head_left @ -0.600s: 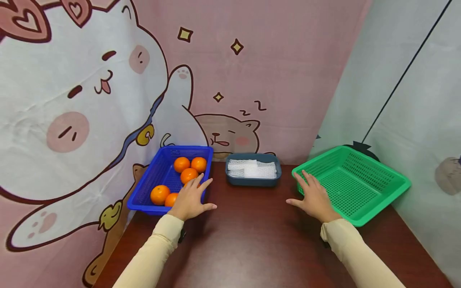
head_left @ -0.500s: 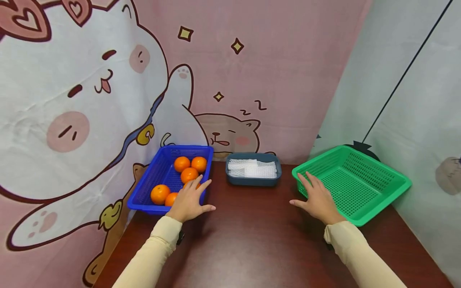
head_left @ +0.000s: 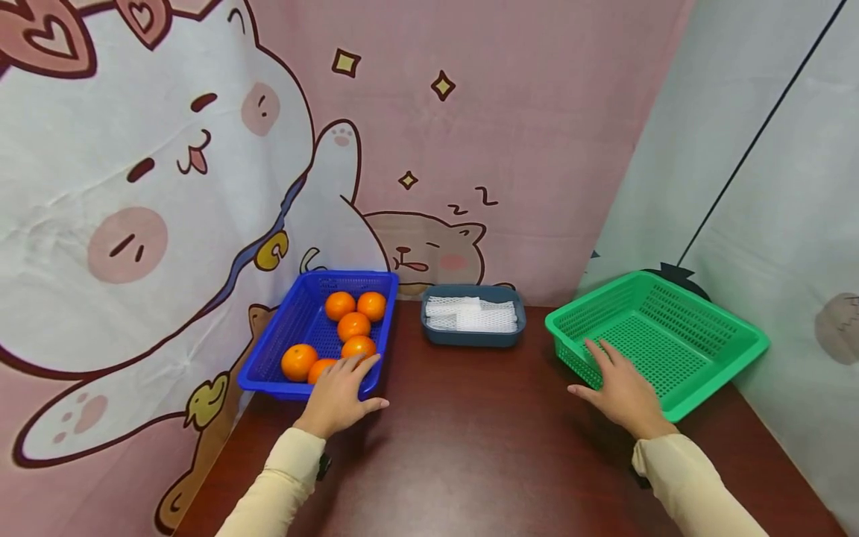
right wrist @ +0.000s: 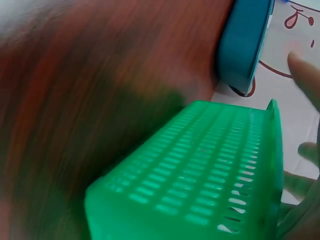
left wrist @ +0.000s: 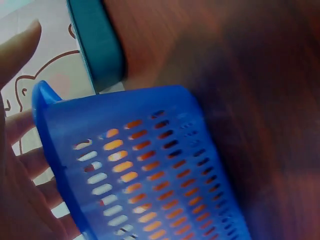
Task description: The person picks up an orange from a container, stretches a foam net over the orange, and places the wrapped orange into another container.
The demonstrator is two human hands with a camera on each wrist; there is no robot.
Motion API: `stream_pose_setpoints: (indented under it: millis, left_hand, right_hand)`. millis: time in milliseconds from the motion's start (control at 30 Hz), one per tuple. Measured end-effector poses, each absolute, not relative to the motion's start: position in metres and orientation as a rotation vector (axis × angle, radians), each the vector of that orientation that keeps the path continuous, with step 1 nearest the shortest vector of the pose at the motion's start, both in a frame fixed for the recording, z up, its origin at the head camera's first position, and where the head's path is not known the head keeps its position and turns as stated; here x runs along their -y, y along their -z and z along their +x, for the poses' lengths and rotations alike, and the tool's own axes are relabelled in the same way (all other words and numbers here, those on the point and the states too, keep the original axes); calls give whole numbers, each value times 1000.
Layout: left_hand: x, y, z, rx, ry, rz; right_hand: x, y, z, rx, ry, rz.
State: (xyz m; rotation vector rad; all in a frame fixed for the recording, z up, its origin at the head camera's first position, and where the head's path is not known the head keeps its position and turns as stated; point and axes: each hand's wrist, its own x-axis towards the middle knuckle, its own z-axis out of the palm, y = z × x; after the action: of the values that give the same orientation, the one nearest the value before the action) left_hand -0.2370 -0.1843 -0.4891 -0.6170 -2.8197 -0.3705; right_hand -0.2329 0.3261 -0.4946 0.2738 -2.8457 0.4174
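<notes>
On the left of the table stands a blue plastic basket (head_left: 268,332) with several oranges (head_left: 353,327) in it. My left hand (head_left: 338,395) is over its near right corner, fingers spread and thumb out, holding nothing. In the left wrist view the blue basket's slotted wall (left wrist: 135,165) fills the middle, with orange showing through. At the right, a green plastic basket (head_left: 664,335) shows a bare mesh bottom. Beside its near left rim is my right hand (head_left: 624,395), thumb apart from the fingers, with nothing held. Whether either hand touches a rim I cannot tell.
Between the baskets, at the back, a dark blue-grey box (head_left: 473,339) holds white foam fruit nets (head_left: 473,313). The dark red-brown table (head_left: 470,432) runs to a printed cloth backdrop (head_left: 537,149) behind and at the sides.
Both hands have drawn back toward me. The left hand also shifted slightly left, and the right hand moved to the right. The baskets, oranges and box stay where they were.
</notes>
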Motion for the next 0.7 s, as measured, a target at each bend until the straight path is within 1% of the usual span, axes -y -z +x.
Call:
stream_pose_setpoints:
  millis: [333,700]
  left_hand:
    - [192,505,-225,2745,383,-557]
    - [194,519,-227,2624,391,-536]
  right_hand:
    - [-334,499,-223,2814,-371,168]
    - [-335,500,-220,2780,-386,170]
